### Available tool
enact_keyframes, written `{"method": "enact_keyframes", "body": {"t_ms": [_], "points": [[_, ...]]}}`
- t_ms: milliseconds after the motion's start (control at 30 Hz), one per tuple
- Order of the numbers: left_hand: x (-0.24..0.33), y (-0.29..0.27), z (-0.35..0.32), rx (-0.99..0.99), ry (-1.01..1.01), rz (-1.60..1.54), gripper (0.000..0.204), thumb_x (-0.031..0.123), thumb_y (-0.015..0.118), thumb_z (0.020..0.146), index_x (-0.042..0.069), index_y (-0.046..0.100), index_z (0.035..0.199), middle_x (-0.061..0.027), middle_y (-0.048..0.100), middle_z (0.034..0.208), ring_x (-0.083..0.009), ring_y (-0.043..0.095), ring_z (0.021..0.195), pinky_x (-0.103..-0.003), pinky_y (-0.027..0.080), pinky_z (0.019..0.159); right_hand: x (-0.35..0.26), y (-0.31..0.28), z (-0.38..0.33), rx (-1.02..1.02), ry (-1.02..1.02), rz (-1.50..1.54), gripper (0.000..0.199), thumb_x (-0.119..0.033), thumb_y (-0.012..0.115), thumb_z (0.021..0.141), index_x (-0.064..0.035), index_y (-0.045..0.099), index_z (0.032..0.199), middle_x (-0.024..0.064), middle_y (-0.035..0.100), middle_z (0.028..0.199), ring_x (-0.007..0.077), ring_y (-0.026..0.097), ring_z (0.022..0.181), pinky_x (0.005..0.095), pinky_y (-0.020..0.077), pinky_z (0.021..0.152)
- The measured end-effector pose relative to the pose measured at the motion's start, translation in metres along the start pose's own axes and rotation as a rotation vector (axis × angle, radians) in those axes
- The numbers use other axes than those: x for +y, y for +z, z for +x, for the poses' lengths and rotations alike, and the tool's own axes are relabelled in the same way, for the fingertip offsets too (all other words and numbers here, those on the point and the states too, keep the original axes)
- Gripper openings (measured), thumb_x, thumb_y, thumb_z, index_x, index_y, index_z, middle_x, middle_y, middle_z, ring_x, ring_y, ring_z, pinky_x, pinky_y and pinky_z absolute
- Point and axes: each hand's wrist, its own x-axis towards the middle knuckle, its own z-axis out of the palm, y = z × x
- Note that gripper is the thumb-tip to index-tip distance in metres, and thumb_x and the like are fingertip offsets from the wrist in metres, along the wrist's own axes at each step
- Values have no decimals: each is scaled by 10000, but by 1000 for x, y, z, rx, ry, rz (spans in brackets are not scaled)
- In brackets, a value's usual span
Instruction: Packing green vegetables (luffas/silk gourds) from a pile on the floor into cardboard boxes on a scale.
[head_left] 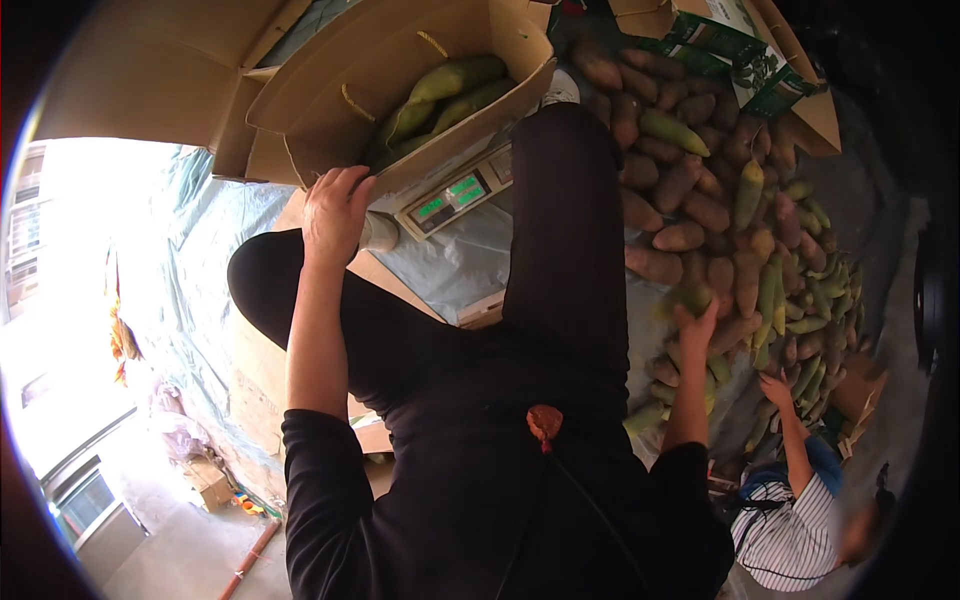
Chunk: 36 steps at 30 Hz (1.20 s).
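Observation:
My left hand (337, 215) has its fingers closed over the near rim of a cardboard box (290, 150) at its left corner. Inside the box lie several long green radishes (458, 78), and two yellow cord loops show on its inner wall. The box stands on a digital scale (457, 203) with a lit green display. On the right, my right hand (697, 328) reaches down to a large heap, its fingers curled around a green radish (690, 300) that looks slightly blurred. Reddish-brown tubers like sweet potatoes (680, 237) lie all around that hand, mixed with more green radishes.
Another person (790, 520) in a striped top reaches into the heap from the lower right. A cardboard box with green printed panels (775, 75) stands at the far right. Plastic sheeting (215, 240) and flat cardboard (262, 375) lie on the left. My knees flank the scale.

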Motion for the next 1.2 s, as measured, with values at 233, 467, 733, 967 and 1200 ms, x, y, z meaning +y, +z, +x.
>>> {"method": "enact_keyframes", "body": {"t_ms": [233,467,733,967,1200], "points": [[-2,3,3,26,3,-15,161,177,632,818,39,664,896,-106,643,858,-301,603,843,-397,452,776,-256,7,100,-1,-443,404,611,27,668,791,14,352,1314,117,506,1197,186,526,1089,319,441,940],[2,-1,4,128,45,-65,135,166,638,814,49,669,872,-95,639,820,-291,605,815,-391,451,758,-424,86,105,-209,-1109,370,538,-58,694,783,-15,447,1260,127,541,1201,226,550,1071,333,448,899],[6,-11,7,341,-116,-234,120,132,614,859,42,665,920,-96,652,862,-254,619,798,-337,478,721,-474,162,58,-372,-1272,-200,658,-234,740,718,-52,444,1276,146,560,1100,319,542,1035,428,422,871],[5,-7,8,357,-220,-321,169,134,604,876,35,642,1008,-97,660,936,-214,630,848,-313,490,747,-355,125,146,-300,-723,258,401,-89,669,832,-37,536,1206,92,624,1092,166,590,1013,305,461,882],[6,-7,12,362,-219,-297,162,156,606,880,55,659,996,-91,664,905,-204,624,833,-306,476,750,-41,57,150,-148,-152,-128,281,-144,648,803,-19,593,1049,122,657,952,268,635,896,361,503,760]]}}
